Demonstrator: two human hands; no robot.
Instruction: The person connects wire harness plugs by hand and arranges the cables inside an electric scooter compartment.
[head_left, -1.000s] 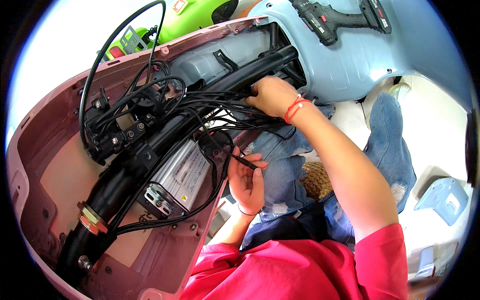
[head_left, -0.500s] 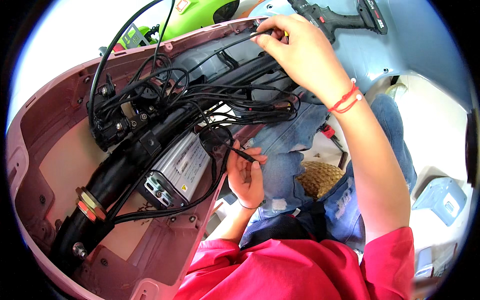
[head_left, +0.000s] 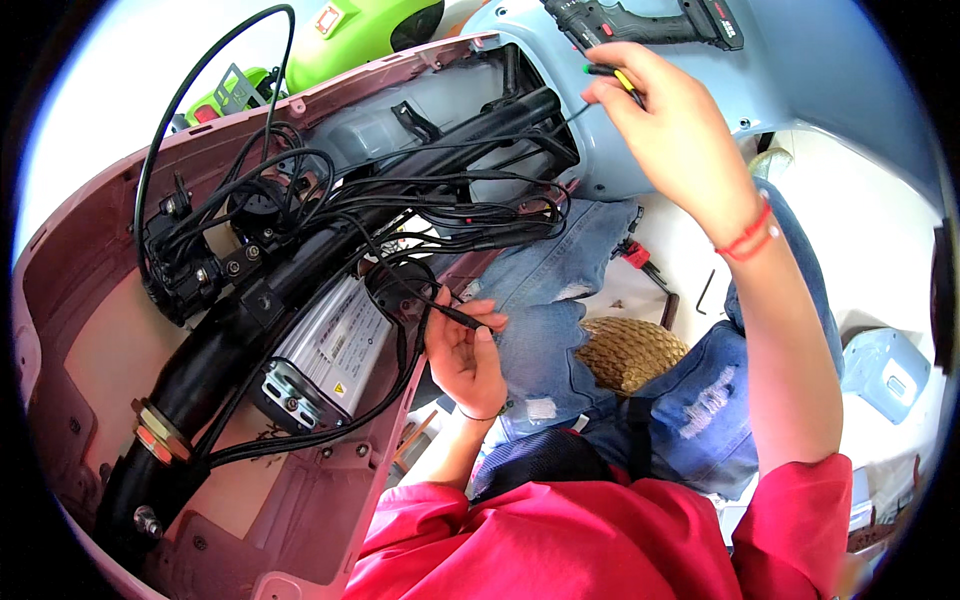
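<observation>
The left hand (head_left: 468, 352) pinches a thin black cable end (head_left: 455, 316) between its fingertips, just beside the right edge of the pink shell (head_left: 70, 330). The cable runs up into the wire bundle (head_left: 400, 215) over the black tube (head_left: 215, 350), next to the silver controller (head_left: 325, 355). The right hand (head_left: 672, 125) grips a screwdriver (head_left: 607, 72) at the blue panel (head_left: 800, 80), just below the drill (head_left: 650, 20).

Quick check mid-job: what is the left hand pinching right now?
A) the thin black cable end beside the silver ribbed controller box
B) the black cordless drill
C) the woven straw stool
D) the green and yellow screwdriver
A: the left hand pinches the thin black cable end just right of the silver ribbed controller box; the right hand is up near the black cordless drill.
</observation>
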